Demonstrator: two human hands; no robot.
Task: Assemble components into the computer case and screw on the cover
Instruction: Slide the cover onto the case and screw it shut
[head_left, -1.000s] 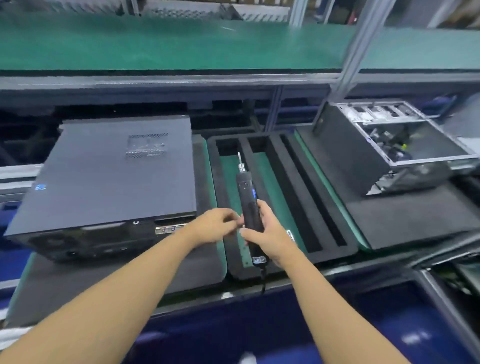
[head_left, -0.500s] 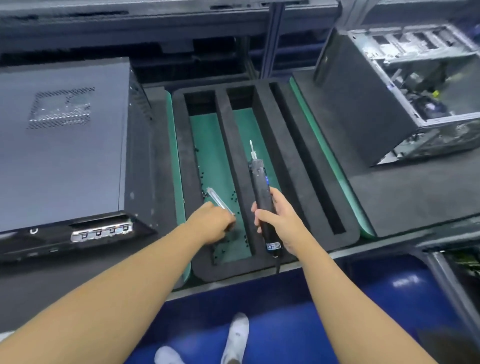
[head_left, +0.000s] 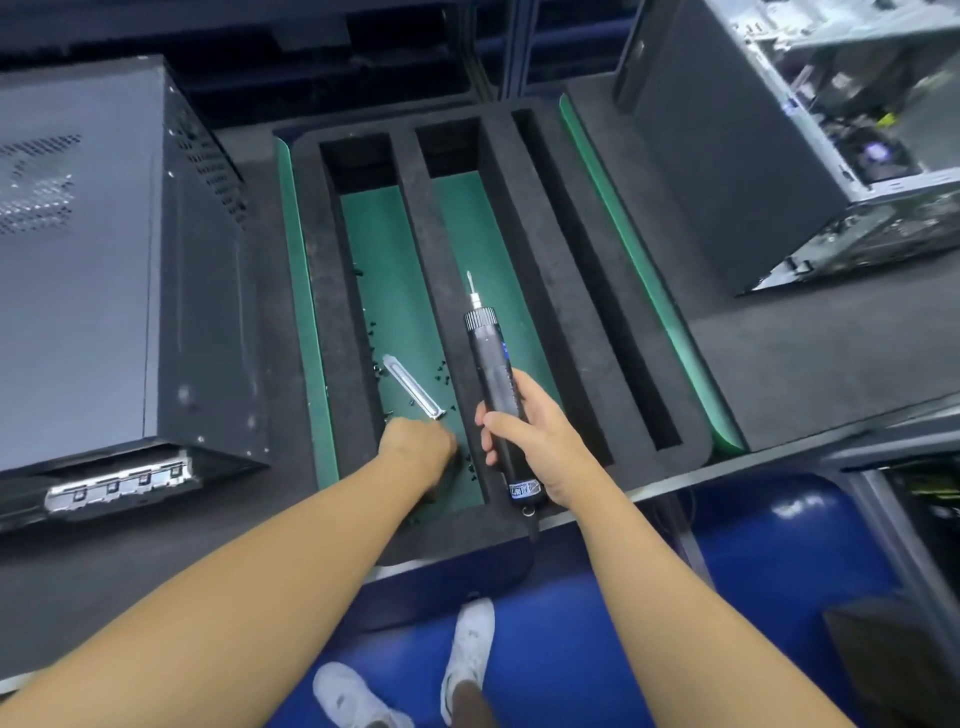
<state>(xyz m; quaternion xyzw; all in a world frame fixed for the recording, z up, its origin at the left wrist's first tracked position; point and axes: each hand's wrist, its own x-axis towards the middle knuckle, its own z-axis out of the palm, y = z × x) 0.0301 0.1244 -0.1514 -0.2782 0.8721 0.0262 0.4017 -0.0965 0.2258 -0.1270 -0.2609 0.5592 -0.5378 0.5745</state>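
Observation:
My right hand (head_left: 535, 441) grips a black electric screwdriver (head_left: 491, 364) by its lower body, bit pointing away from me over the black foam tray (head_left: 524, 270). My left hand (head_left: 415, 449) reaches knuckles-up into the tray's left green-floored compartment, fingers curled down and hidden, among several small black screws (head_left: 441, 371). A silver slot bracket (head_left: 413, 387) lies there with its near end at my left hand. A closed black computer case (head_left: 78, 260) lies at the left. An open case (head_left: 857, 130) showing its insides stands at the far right.
The tray has further long slots to the right of the screwdriver. Both cases rest on dark foam mats (head_left: 779, 364) with green edges. The screwdriver's cord hangs over the bench's front edge. Blue floor and white shoes (head_left: 467, 644) show below.
The view has tilted down and come closer. My left hand left the screwdriver and dropped into the screw compartment beside the bracket. My right hand keeps hold of the screwdriver.

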